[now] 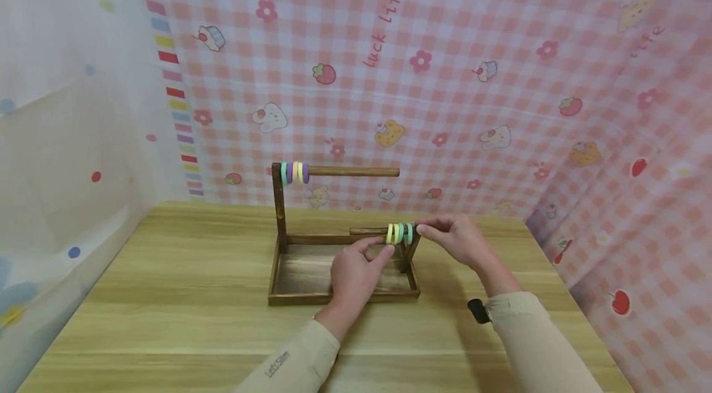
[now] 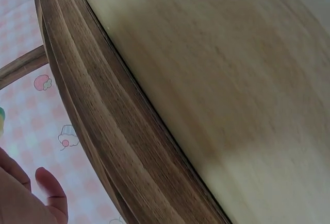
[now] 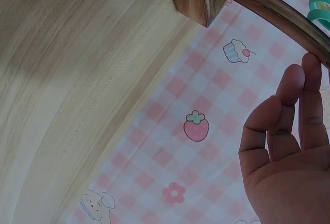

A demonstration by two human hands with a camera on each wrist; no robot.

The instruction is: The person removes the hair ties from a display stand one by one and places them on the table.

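Rings (image 1: 396, 233), probably light and smooth, sit by the left hand's (image 1: 356, 269) fingertips; can't tell if it pinches one. Right hand (image 1: 458, 238), beyond them, pinches the post (image 1: 410, 252). Edges look best to grab.

Pink handwritten-style words reading "luck life" (image 1: 384, 25) climb at a steep slant on the pink-and-white checked cloth (image 1: 356, 96) behind the table. Farther right on the checked cloth, a smaller "life" (image 1: 648, 41) can be read. Dark lettering on the person's pale left sleeve (image 1: 303, 359) reads "LetsSlim" (image 1: 277, 364).
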